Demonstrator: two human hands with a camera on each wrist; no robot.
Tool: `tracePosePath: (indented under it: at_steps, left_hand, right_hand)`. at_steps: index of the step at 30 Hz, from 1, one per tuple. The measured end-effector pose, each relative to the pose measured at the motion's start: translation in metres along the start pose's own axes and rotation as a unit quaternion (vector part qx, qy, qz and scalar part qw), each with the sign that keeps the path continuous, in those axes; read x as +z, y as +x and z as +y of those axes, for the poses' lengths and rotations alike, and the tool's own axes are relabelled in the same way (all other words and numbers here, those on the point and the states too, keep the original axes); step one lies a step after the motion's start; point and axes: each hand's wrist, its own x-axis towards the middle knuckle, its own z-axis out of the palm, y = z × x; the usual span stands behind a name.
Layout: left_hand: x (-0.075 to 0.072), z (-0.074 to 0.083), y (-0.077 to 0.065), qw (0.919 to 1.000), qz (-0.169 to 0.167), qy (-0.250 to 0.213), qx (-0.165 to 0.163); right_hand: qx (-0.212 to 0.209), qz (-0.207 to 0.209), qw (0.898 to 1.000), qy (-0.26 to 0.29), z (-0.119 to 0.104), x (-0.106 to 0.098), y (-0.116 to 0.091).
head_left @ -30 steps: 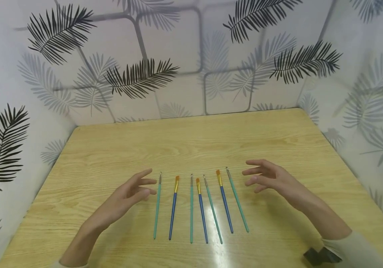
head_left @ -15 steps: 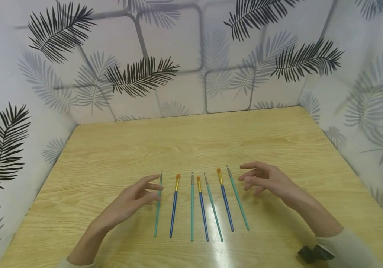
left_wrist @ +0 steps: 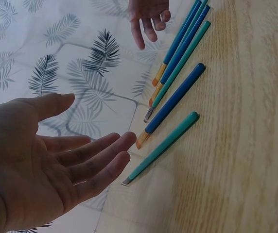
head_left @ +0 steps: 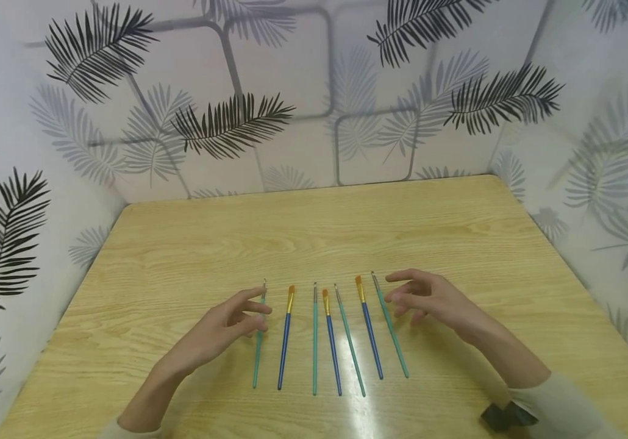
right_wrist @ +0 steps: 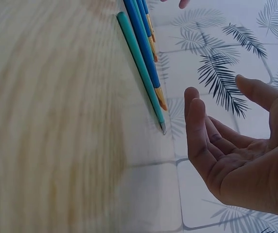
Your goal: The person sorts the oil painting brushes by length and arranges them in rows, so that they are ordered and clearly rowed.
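Observation:
Three blue paintbrushes (head_left: 285, 347) with gold collars and orange bristles lie in a loose row on the table, alternating with several slim teal-handled tools (head_left: 314, 347) that have small silvery tips. All have their tips away from me. My left hand (head_left: 217, 332) hovers at the leftmost teal tool (left_wrist: 163, 145), partly covering it in the head view; the left wrist view shows the fingers relaxed and apart from it. My right hand (head_left: 435, 302) hovers beside the rightmost teal tool (right_wrist: 141, 70), fingers loosely bent and thumb apart. Neither hand holds anything.
The wood-patterned table (head_left: 314, 231) reaches back to a wall (head_left: 292, 146) printed with feather-like leaves, which also rises on both sides. A small dark object (head_left: 508, 417) sits by the right sleeve (head_left: 552, 402).
Both hands have moved inward: the left one rightward over the leftmost teal tool, the right one leftward up to the rightmost teal tool. The brushes and tools stay in their row.

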Motion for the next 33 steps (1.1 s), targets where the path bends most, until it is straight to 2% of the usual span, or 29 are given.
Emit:
tracePosePath:
  at_steps: [7,22,33]
  left_hand:
    - [0.006,-0.001,0.001,1.0,0.001,0.003,-0.005]
    - [0.009,-0.002,0.007,0.9997,-0.012,0.021,-0.01]
    - [0.014,-0.002,0.012,0.9993,-0.026,0.023,-0.012]
  right_hand:
    - [0.012,0.003,1.0,-0.02,0.003,0.004,0.002]
    - [0.02,-0.009,1.0,-0.021,0.006,0.012,0.006]
    - [0.047,-0.003,0.998,-0.047,0.001,0.021,0.009]
